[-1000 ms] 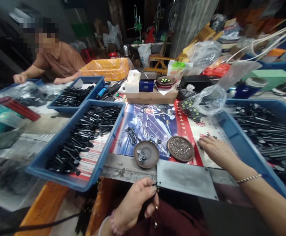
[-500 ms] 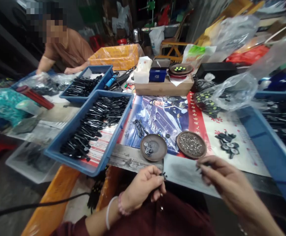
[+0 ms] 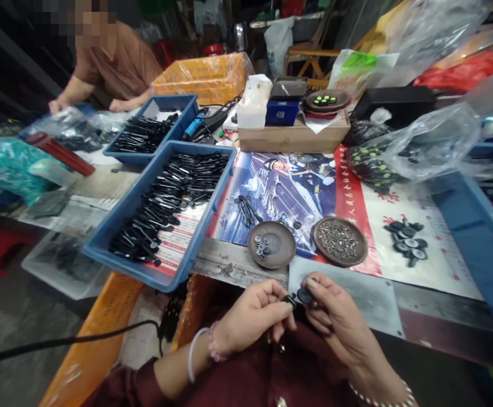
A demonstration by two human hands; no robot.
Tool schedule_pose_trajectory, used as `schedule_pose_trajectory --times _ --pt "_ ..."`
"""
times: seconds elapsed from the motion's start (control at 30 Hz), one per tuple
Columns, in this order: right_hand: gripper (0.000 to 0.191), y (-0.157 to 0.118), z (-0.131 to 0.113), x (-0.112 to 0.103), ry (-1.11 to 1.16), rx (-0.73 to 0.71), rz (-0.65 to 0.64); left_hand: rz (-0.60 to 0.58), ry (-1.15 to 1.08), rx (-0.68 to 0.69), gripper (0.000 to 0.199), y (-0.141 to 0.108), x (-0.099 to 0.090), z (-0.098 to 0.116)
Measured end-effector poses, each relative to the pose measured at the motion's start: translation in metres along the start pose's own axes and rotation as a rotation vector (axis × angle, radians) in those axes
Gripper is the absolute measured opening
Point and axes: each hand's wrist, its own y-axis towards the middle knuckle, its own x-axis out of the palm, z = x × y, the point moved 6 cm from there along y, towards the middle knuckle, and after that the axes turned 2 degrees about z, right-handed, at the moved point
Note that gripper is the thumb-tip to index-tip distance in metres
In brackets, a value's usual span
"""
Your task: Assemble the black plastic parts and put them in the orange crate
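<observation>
My left hand (image 3: 267,310) is closed in a pinch on a small black part (image 3: 289,301), its exact kind too small to make out. Close beside it, my right hand (image 3: 335,308) pinches a round black disc (image 3: 304,295) by its edge. The two pieces are almost together in front of my body; whether they touch I cannot tell. Just beyond my hands stands a brown dish (image 3: 280,244) with several small round grey pieces (image 3: 262,247). To its right, another brown dish (image 3: 343,260) is full of small metal pins or screws (image 3: 338,237).
A blue tray (image 3: 212,226) of black long-handled parts (image 3: 168,198) lies left. Black disc parts (image 3: 407,242) are piled at right, by another blue tray (image 3: 470,226). A wooden box (image 3: 292,139) stands behind. A co-worker (image 3: 114,68) sits at the far left.
My right hand has moved left and brought the black disc up to the part in my left hand. The left hand stays nearly in place. The camera view has tilted down slightly.
</observation>
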Motion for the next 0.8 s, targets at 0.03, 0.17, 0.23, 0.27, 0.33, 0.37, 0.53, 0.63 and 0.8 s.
schedule_pose_trajectory --times 0.03,0.17,0.23,0.27,0.33,0.37,0.53,0.63,0.8 --pt "0.045 0.000 0.002 0.002 -0.001 0.003 -0.007 -0.001 -0.001 -0.001 0.027 0.000 0.000 0.000" --pt "0.044 0.001 0.006 0.006 -0.009 -0.002 -0.006 0.006 0.006 -0.013 0.027 -0.001 -0.002 0.002" --pt "0.044 -0.001 0.006 0.007 -0.015 -0.017 0.010 0.009 0.010 -0.020 0.026 -0.002 -0.002 0.003" --pt "0.044 -0.001 0.005 0.007 -0.017 -0.028 0.018 0.006 0.010 -0.023 0.026 -0.002 -0.001 0.002" --pt "0.043 -0.003 0.002 0.006 -0.018 -0.059 0.027 -0.003 0.010 -0.029 0.026 -0.002 -0.001 0.002" --pt "0.043 -0.004 0.000 0.006 -0.020 -0.077 0.025 -0.006 0.008 -0.031 0.026 -0.002 -0.001 0.001" --pt "0.037 -0.009 -0.006 0.005 -0.060 -0.141 -0.036 -0.021 -0.010 -0.032 0.027 -0.002 -0.001 -0.001" --pt "0.033 -0.014 -0.007 0.004 -0.097 -0.171 -0.063 -0.025 -0.023 -0.040 0.029 -0.002 -0.001 -0.002" --pt "0.030 -0.021 -0.010 0.005 -0.223 -0.227 -0.105 -0.054 -0.062 -0.045 0.031 -0.003 0.000 -0.006"
